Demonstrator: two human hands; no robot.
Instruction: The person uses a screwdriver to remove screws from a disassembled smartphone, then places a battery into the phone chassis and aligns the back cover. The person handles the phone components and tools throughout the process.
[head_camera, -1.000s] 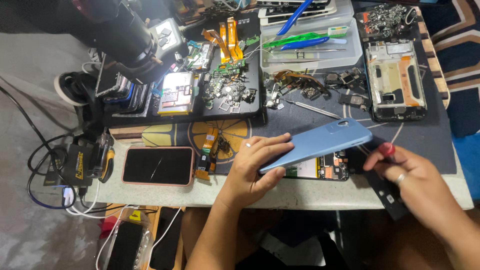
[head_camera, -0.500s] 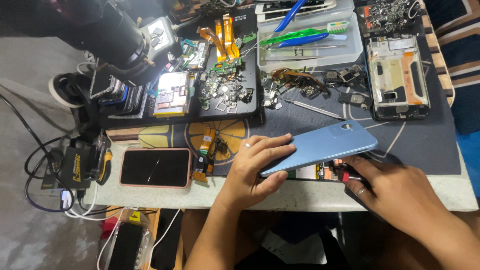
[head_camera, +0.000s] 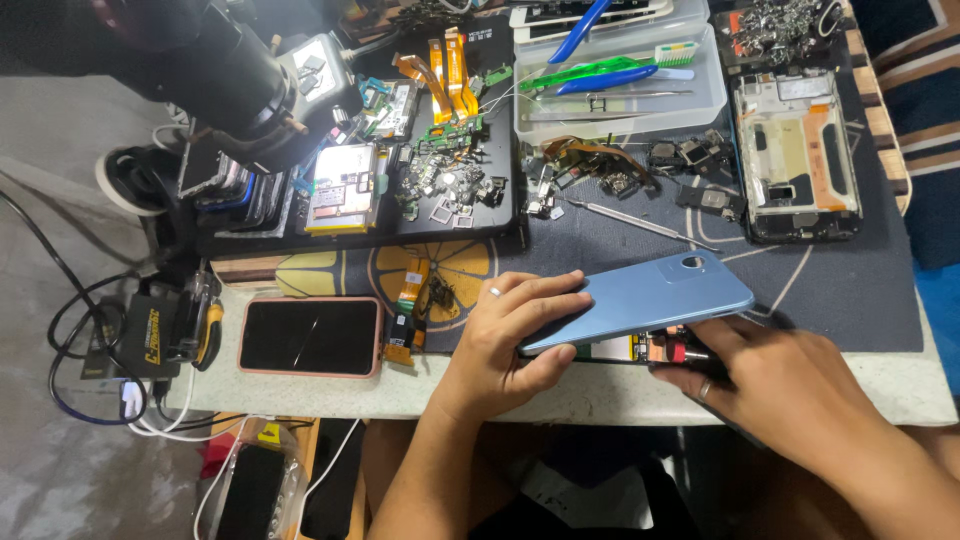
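Head view: the left hand (head_camera: 500, 345) is curled around the near end of a light blue phone back cover (head_camera: 640, 298), fingers on top, thumb beneath. The cover is smooth, slightly glossy, camera cutout toward the far right, tilted up off the open phone body (head_camera: 618, 350) at the table's front edge. The right hand (head_camera: 775, 375) is closed on a small dark tool (head_camera: 688, 353) under the cover's right side. The dark work mat (head_camera: 850, 290) holds a stripped phone frame (head_camera: 795, 155), loose parts and a clear tray (head_camera: 620, 95). A pink-cased phone (head_camera: 310, 336) lies left; a microscope (head_camera: 230, 75) stands behind.
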